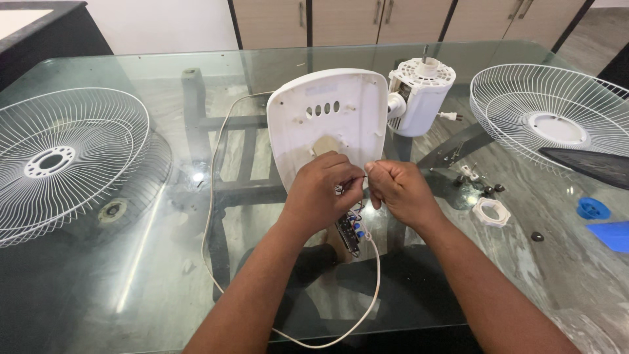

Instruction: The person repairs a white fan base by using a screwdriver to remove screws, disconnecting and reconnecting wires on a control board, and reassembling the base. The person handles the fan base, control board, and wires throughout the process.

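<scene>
Two hands of mine meet at the middle of the glass counter (131, 288), over the lower edge of a white plastic fan housing (327, 118) that lies flat with its oval slots facing up. My left hand (321, 193) is curled nearly closed, its fingers pinching a thin dark wire (359, 177); my right hand (400, 190) is clenched on the same wire's other end, just beside the left. Under my left hand a small circuit board (349, 231) shows, with a white cord (373, 288) looping toward me. The white motor unit (419, 95) stands behind the housing. Wire fan guards (59, 157) (550, 118) lie well apart at either side.
</scene>
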